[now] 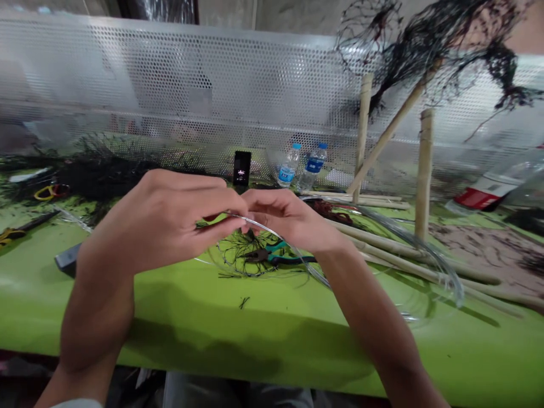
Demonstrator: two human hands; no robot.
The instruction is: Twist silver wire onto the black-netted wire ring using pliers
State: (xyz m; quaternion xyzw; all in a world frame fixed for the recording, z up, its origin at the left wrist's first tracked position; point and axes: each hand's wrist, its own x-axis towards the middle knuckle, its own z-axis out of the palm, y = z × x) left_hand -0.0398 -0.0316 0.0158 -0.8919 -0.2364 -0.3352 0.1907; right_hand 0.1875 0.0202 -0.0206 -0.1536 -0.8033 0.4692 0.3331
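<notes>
Both my hands are raised over the green table. My left hand is closed, its fingertips pinching a thin silvery wire. My right hand is closed on the same wire just to the right, the fingertips of both hands almost touching. The wire runs from my right hand down and to the right in a long loose coil. Below my hands lie teal-handled pliers beside a tangle of thin black strands.
Wooden sticks lie on the table at right, with upright wooden posts carrying black wiry branches. Two water bottles and a black phone stand by the perforated metal screen. Yellow-handled tools lie at far left.
</notes>
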